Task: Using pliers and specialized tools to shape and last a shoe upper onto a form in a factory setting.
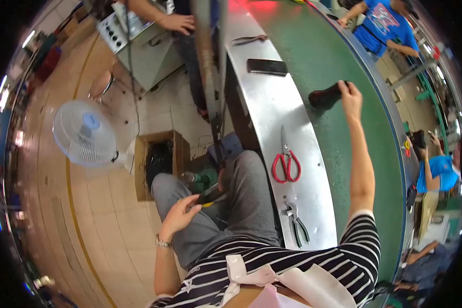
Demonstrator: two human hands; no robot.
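Green belt [333,154], boot [325,98] slantwise, foot leftward

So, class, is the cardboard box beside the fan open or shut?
Open: the cardboard box has its top uncovered, with black plastic visible inside.

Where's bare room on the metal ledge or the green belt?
Ledge: bare between phone and scissors. Belt: bare between ledge and right forearm, nearer than the boot. Crowded: ledge's near half, where scissors and pincers lie close.
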